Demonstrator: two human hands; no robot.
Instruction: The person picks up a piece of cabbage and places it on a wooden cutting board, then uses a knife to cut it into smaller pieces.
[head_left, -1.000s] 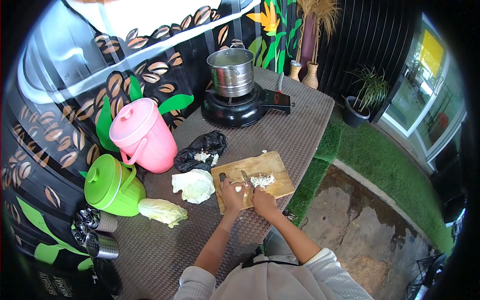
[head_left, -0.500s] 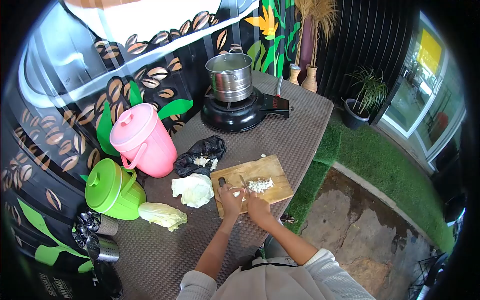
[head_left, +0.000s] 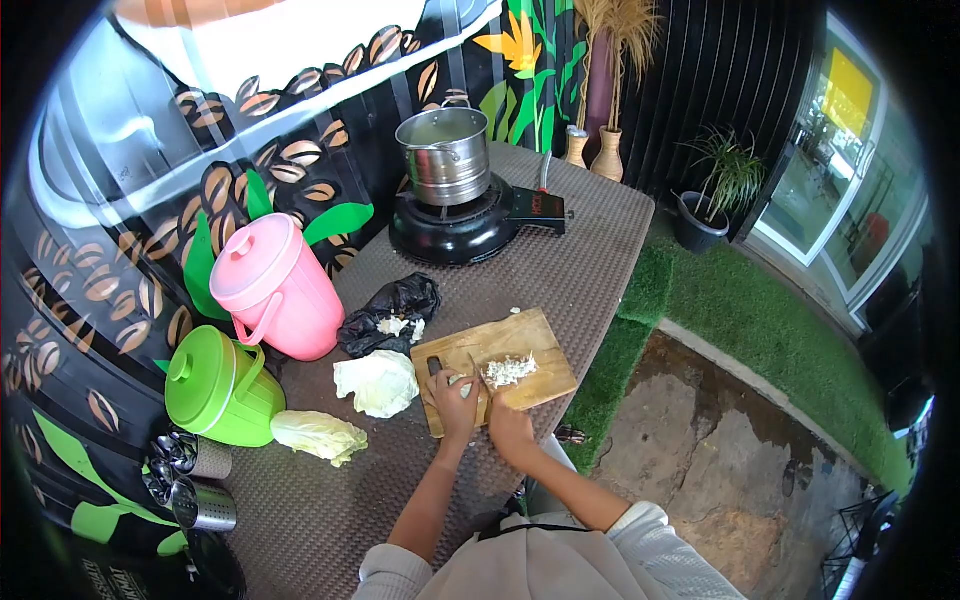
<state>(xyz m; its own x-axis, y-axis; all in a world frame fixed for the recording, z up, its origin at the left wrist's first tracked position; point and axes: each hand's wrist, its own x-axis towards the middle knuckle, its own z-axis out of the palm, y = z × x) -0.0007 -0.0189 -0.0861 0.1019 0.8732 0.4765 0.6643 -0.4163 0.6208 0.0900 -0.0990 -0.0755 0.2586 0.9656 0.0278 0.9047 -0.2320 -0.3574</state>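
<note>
A wooden cutting board (head_left: 540,345) lies on the brown woven-pattern table. My right hand (head_left: 510,425) is closed on a knife (head_left: 477,370), its blade pointing away from me over the board. Just left of the blade, my left hand (head_left: 455,400) presses pale cabbage pieces (head_left: 460,384) with bent fingers. A dark handle-like object (head_left: 434,366) lies by my left fingertips. Finely chopped white bits (head_left: 511,371) are heaped right of the knife. Left of the board sit a pale cabbage (head_left: 377,383) and a longer leafy cabbage (head_left: 318,437).
A steel pot (head_left: 443,160) stands on a black stove (head_left: 455,230) at the back. A black plastic bag (head_left: 400,305) with scraps, a pink jug (head_left: 275,285), a green jug (head_left: 222,390) and metal holders (head_left: 205,503) line the left side.
The whole view has shifted slightly. My right hand has moved a little toward me relative to the board, with the knife still held. My left hand stays on the cabbage pieces.
</note>
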